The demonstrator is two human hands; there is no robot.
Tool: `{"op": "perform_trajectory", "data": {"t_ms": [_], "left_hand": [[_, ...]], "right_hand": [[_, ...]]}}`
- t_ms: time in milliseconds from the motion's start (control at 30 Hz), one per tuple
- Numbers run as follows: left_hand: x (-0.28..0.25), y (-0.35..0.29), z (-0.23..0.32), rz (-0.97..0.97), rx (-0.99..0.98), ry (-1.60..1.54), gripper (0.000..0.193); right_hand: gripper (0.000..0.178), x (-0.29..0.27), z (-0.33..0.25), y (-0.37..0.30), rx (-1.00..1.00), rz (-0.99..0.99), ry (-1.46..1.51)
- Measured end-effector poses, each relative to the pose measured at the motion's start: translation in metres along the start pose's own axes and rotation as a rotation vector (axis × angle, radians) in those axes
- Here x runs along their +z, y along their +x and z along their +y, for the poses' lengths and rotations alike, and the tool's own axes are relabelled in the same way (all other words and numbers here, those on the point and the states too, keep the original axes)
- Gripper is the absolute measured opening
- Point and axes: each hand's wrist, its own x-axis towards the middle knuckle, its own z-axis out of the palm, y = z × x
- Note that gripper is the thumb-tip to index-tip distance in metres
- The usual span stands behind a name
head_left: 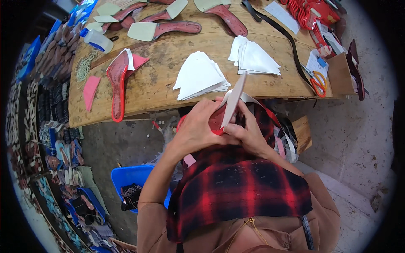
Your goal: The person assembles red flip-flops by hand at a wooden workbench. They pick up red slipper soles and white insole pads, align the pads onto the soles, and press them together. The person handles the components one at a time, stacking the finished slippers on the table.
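My left hand (197,122) and my right hand (249,131) are together at the table's near edge, both closed on a red shoe insole (217,119). A pale, stiff, flat face (235,98) stands up between the hands, seen nearly edge-on. A white strip curves behind it; whether these parts are joined I cannot tell. My left fingers wrap the red side, and my right thumb presses low against the pale side. Just beyond lie two stacks of white cut pieces (198,78), (256,58). To the left rests another red-rimmed insole (117,80) with a white flap.
Pink cut pieces (90,92), a tangle of cord (85,67) and a blue-capped bottle (97,40) lie on the wooden table (158,63). Several insoles (179,28) line its far side. Orange-handled scissors (319,83) and a black strap (280,29) are at right. Below sits a blue bin (131,173).
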Motion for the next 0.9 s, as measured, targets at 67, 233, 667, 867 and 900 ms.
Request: {"op": "perform_trajectory", "data": {"t_ms": [67,233,667,867,900], "left_hand": [[-0.002,0.001,0.015,0.044,-0.028,0.028,0.086],[-0.010,0.011,0.038,-0.250,-0.064,-0.250,0.079],[0.001,-0.008,0.041,-0.271,-0.032,0.149,0.105],[-0.002,-0.007,0.057,-0.310,-0.097,0.009,0.097],[-0.002,-0.007,0.055,-0.305,-0.110,0.055,0.097]], "right_hand": [[0.058,-0.007,-0.004,0.002,0.005,-0.038,0.074],[0.024,-0.047,0.007,0.013,-0.024,0.125,0.251],[0.011,-0.054,0.004,0.017,-0.054,0.255,0.169],[0.013,-0.051,0.010,0.022,0.041,0.229,0.195],[0.013,-0.054,0.010,0.022,0.006,0.245,0.191]]}}
